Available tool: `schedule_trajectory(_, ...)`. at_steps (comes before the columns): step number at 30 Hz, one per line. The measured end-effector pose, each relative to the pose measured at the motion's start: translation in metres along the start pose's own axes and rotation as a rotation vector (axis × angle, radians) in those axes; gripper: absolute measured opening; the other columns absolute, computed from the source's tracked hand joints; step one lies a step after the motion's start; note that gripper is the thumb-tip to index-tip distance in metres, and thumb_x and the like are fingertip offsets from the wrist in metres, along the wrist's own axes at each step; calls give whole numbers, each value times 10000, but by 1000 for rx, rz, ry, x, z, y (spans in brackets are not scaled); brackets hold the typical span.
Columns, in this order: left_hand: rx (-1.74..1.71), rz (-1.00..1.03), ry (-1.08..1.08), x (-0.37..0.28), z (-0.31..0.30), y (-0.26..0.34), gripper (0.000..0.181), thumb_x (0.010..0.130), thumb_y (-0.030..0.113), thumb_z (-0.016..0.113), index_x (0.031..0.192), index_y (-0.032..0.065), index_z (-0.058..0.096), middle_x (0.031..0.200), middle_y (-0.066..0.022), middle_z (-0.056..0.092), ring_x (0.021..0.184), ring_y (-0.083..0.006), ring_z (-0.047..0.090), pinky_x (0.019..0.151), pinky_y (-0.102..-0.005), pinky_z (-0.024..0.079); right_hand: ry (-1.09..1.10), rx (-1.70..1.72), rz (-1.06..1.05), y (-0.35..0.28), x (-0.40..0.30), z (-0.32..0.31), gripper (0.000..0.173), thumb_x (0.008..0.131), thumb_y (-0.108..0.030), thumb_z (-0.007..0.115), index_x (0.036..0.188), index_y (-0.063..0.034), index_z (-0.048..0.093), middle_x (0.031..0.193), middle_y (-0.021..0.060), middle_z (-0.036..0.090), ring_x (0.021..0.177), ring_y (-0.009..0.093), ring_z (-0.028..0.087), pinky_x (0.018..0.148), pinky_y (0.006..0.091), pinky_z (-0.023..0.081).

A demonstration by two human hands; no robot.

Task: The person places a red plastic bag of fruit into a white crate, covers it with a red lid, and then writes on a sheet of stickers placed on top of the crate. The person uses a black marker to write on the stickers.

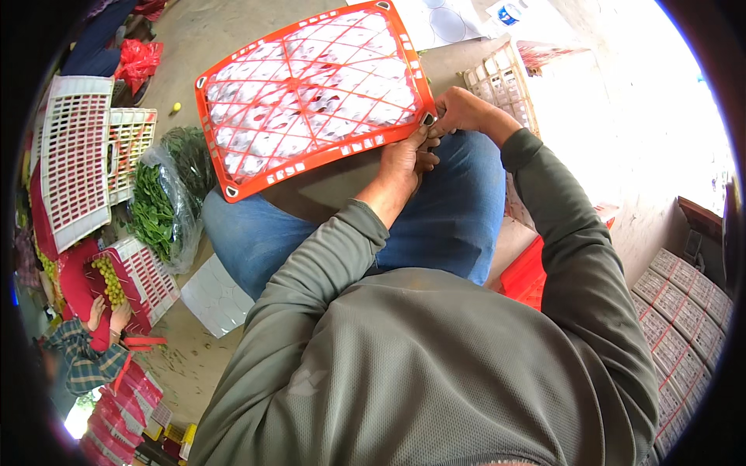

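A red plastic crate's lattice lid lies tilted above my knees, its near-left corner by one knee. Through its bars shows white crumpled wrapping with small dark and red gaps; what is inside is hidden. My left hand grips the near-right corner from below, thumb at the rim. At that same corner my right hand pinches the edge beside the corner hole, fingers bent. Whether a small tie or clip sits between the fingertips cannot be told.
On the left are a plastic bag of green leaves, white crates and another person's hands at a crate of green grapes. Strapped stacks stand right, near a red crate. A white sheet lies on the floor.
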State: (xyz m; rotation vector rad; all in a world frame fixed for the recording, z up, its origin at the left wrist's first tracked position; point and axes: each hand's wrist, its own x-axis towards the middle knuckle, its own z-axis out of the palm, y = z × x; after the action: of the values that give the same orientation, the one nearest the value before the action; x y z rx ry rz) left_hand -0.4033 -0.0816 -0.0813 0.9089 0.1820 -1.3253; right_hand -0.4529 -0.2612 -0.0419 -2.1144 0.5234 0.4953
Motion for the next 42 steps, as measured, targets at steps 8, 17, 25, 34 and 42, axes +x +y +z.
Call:
schedule_trajectory(8,76,94,51,-1,9,-3,263,868,270,658,1046,88,592,835,-69,650,605,-153,602,497,-263,495,-220,267,71,14,15,-2,153,640,-124,766,700,-18,674,599,23,611,539,86,554,485,238,429)
schedule_trajectory(17,42,176,104,-7,20,-6,219,870,282,654,946,81,611,773,-58,645,482,-124,530,437,-245,397,-212,-79,-233,11,20,-8,337,593,-168,776,910,-72,713,770,80,706,679,117,616,674,300,500)
schedule_trajectory(25,248,-173,-177,-19,-22,18,250,839,319,670,856,78,602,722,-65,649,478,-133,548,412,-245,391,241,496,-84,-11,-4,-6,468,734,-218,692,1143,-6,610,967,74,661,822,125,603,693,289,472)
schedule_trajectory(34,407,317,172,-124,-102,123,238,934,270,555,901,55,649,758,-49,675,546,-100,607,504,-222,455,822,402,174,20,79,57,531,920,-467,494,1184,-16,591,1054,204,649,958,310,606,858,381,454)
schedule_trajectory(42,-24,753,574,-211,-162,141,246,897,261,620,835,24,640,664,-72,636,473,-109,554,425,-226,388,821,646,145,-24,50,64,415,927,-423,543,1064,-41,631,658,-2,499,488,103,424,408,269,354)
